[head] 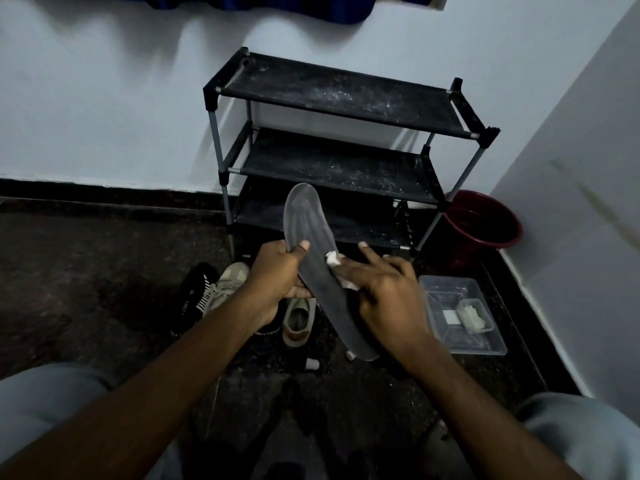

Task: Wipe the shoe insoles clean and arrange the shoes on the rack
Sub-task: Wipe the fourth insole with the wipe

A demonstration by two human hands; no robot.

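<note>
I'm gripping the insole (311, 244) in my left hand (280, 271); my right hand (384, 292), fingers fairly straight, is pressing a wipe (334, 259) onto it. Shoes (298, 317) are lying on the floor, none on the rack (339, 95) yet.

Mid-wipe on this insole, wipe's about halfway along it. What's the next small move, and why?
Probably slide the right hand and its white wipe up toward the toe end of the insole. The wipe is pressed near the middle, the toe stretch above it looks paler, possibly dusty, and the left hand grips the insole's edge to steady it.
</note>
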